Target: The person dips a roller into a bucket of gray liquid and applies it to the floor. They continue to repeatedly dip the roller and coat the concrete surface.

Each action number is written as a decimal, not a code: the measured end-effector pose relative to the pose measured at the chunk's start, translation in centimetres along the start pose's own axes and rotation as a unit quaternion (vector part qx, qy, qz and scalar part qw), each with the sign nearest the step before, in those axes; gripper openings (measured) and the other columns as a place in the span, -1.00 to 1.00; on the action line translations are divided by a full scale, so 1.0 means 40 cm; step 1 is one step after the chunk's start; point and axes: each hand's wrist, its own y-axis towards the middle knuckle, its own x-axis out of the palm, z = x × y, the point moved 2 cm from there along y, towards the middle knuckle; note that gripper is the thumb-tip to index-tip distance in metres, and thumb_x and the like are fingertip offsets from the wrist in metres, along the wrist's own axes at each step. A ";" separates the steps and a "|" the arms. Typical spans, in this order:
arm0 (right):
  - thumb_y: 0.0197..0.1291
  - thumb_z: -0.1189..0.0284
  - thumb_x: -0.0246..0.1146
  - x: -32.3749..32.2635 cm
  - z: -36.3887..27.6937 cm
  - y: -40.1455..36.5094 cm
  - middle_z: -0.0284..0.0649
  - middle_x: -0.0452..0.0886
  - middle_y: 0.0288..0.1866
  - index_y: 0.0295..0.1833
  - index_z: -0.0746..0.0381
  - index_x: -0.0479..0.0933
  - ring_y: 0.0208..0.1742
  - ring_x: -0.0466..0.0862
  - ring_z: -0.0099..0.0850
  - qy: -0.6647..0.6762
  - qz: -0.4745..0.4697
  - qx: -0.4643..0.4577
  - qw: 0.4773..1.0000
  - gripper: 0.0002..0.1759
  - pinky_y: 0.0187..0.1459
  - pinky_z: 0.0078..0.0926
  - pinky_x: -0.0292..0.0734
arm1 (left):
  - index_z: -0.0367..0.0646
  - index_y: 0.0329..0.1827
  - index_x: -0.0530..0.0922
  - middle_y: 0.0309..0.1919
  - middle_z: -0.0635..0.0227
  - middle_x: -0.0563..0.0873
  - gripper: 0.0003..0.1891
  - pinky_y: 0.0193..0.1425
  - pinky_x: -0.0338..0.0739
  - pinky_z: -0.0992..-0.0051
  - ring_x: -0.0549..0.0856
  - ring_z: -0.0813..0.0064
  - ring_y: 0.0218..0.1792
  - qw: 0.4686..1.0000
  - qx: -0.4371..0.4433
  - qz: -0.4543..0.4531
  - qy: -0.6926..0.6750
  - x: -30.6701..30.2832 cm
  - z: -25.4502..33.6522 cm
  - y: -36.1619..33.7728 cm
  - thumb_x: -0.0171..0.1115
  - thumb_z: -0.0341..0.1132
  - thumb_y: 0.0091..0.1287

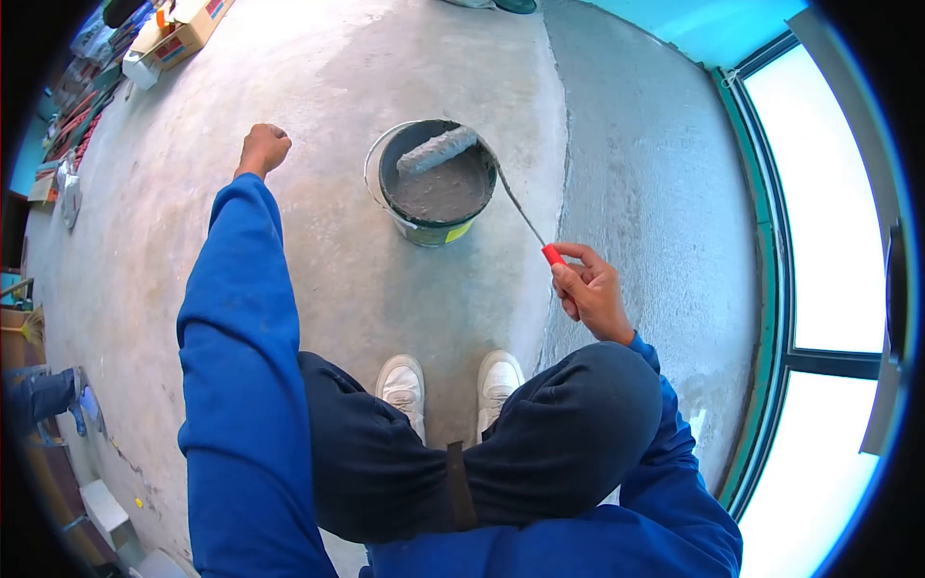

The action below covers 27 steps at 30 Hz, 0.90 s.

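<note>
My right hand (595, 297) is closed on the red handle of a paint roller (438, 150). The roller's thin metal arm runs up to its grey-smeared sleeve, which rests in the upper part of a bucket (422, 234). Thick grey coating (441, 195) fills much of the bucket, and the wire bail hangs over its left side. Away to the bucket's left, my left hand (263, 149) is held out over the floor with its fingers curled in; I see nothing in it.
Darker, wet-looking grey coating (655, 183) covers the floor strip at right, beside a green-framed glass door (819, 193). Pale floor (328, 193) lies under the bucket. Cardboard boxes (183, 39) and clutter line the left wall. Another person's leg (43, 400) shows at far left.
</note>
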 end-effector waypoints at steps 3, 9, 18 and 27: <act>0.38 0.30 0.12 0.006 0.012 -0.013 -0.37 0.44 -0.53 0.20 0.28 0.37 -0.73 0.29 -0.73 0.112 -0.050 0.109 0.986 -0.62 -0.71 -0.77 0.15 | -0.17 -0.17 0.71 -0.15 0.04 0.72 -0.72 0.12 0.52 0.35 0.68 0.14 -0.03 1.000 -0.011 -0.018 -0.009 0.010 0.011 -0.001 0.17 -0.32 0.09; 0.44 0.21 -0.01 0.023 0.002 -0.018 -0.41 0.34 -0.53 0.22 0.20 0.27 -0.75 0.17 -0.78 0.268 -0.123 0.216 0.931 -0.62 -0.75 -0.84 0.11 | -0.17 -0.17 0.71 -0.15 0.03 0.72 -0.72 0.12 0.52 0.34 0.68 0.14 -0.02 1.000 -0.004 -0.019 0.000 0.009 0.012 0.007 0.16 -0.31 0.10; 0.45 0.22 -0.03 0.024 0.023 -0.015 -0.39 0.35 -0.51 0.24 0.21 0.23 -0.75 0.18 -0.77 0.316 -0.147 0.226 0.910 -0.61 -0.76 -0.84 0.11 | -0.19 -0.16 0.70 -0.14 0.00 0.71 -0.71 0.15 0.51 0.35 0.67 0.13 0.00 1.000 -0.019 -0.014 -0.016 -0.001 -0.003 -0.004 0.16 -0.31 0.10; 0.28 0.38 0.22 0.038 0.026 -0.013 -0.41 0.42 -0.57 0.16 0.22 0.40 -0.72 0.29 -0.72 0.018 -0.012 0.059 0.998 -0.63 -0.72 -0.70 0.12 | -0.16 -0.17 0.71 -0.15 0.04 0.72 -0.72 0.14 0.51 0.35 0.68 0.15 -0.01 1.000 -0.017 -0.006 -0.012 -0.005 0.001 0.001 0.16 -0.33 0.09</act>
